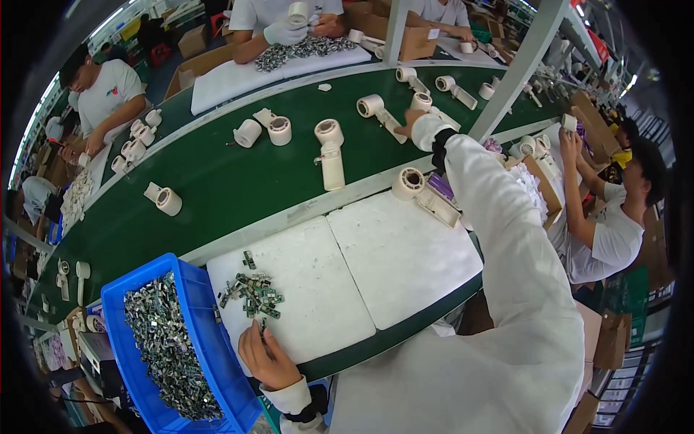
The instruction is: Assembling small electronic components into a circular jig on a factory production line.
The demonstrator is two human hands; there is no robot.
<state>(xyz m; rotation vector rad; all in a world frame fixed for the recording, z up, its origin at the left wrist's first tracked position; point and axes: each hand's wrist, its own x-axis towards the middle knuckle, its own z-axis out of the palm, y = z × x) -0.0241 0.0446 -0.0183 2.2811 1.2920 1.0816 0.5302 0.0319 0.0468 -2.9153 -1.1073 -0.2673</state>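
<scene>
My left hand (pixel 269 359) rests at the near left of the white foam pad (pixel 347 267), fingers pinched on a small circuit board (pixel 263 325). Just beyond it lies a loose pile of green circuit boards (pixel 254 293). My right arm stretches far across the conveyor. At its end, my right hand (pixel 416 123) has its fingertips closed at the handle end of a white handheld fan housing (pixel 371 106); part of the grip is hidden. Another fan housing (pixel 409 184), its handle open, lies on the pad's far right corner beside a purple piece (pixel 440 186).
A blue bin (pixel 184 289) full of circuit boards stands left of the pad. Several fan housings, one of them upright-looking (pixel 331 155), sit on the green conveyor belt (pixel 238 195). A metal post (pixel 517 72) rises near my right arm. Co-workers sit across and to the right.
</scene>
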